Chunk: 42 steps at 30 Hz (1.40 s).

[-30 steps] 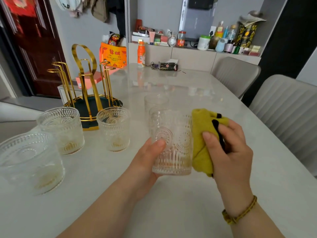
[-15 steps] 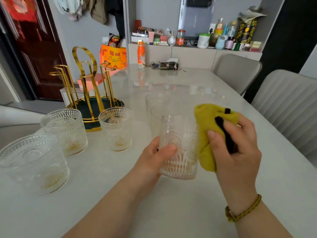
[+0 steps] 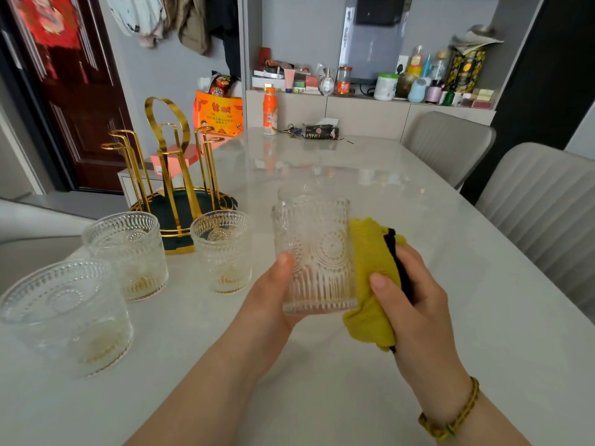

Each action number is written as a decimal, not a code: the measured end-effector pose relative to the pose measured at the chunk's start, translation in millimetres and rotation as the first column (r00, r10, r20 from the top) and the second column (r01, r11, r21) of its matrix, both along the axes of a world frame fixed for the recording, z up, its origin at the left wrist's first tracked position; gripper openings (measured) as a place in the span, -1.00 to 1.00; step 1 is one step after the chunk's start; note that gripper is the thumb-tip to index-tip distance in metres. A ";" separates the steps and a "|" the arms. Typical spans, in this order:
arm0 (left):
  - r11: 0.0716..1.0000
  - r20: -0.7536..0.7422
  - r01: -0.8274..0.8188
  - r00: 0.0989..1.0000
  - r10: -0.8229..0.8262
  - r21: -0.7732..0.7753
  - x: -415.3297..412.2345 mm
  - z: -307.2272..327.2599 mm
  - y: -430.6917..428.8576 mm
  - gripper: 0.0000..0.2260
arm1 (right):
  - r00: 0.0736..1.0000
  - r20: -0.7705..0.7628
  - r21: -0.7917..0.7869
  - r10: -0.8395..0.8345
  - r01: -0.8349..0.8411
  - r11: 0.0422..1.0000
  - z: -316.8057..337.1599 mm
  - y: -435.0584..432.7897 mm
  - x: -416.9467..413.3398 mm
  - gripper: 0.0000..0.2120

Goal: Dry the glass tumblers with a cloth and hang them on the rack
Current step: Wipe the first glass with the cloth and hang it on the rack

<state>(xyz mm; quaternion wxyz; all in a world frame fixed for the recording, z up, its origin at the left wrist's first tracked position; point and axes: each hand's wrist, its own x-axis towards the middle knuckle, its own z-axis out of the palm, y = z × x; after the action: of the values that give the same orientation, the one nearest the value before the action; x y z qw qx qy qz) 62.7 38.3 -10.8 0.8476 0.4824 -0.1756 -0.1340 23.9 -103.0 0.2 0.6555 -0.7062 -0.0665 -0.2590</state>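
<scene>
Fingers of left hand wrapped round lower wall of embossed glass tumbler, thumb on near face. Held upright, mouth up, long axis vertical, over near-middle of table. Right hand bunched on yellow cloth, pressed to tumbler's right wall. Toward left edge, gold rack; left hand nearer. Probably needs inverting before hanging.
</scene>
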 end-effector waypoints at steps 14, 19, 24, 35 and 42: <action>0.988 0.076 0.044 0.996 -0.056 0.151 -6.1 -2.7 -7.9 -0.10 | 0.930 0.308 -0.229 -0.199 0.275 0.934 3.5 -8.6 -2.6 -0.75; 0.979 0.030 0.192 0.981 -0.190 -0.065 -10.5 1.0 -9.5 -0.32 | 0.996 0.008 0.027 -0.086 0.085 0.996 5.8 -14.0 4.3 -0.70; 0.970 -0.082 0.071 0.992 -0.092 -0.232 2.0 4.0 -0.4 -0.40 | 0.999 0.042 -0.140 -0.030 0.036 0.990 -1.2 2.8 2.1 -0.82; 0.966 -0.013 0.235 0.971 -0.238 -0.109 -4.3 1.2 -7.1 -0.37 | 0.992 0.039 0.035 -0.118 0.117 0.993 2.3 -7.8 4.0 -0.74; 0.980 -0.039 0.125 0.990 -0.133 -0.154 3.4 4.2 -1.5 -0.41 | 0.987 0.141 -0.162 -0.074 0.097 0.982 3.2 -0.9 1.0 -0.87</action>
<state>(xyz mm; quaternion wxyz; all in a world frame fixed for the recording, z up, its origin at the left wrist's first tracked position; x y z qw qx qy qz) 66.1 36.8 -6.5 0.8754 0.4009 -0.1953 -0.1867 24.8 -103.8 3.4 0.5760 -0.7422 -0.1017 -0.3273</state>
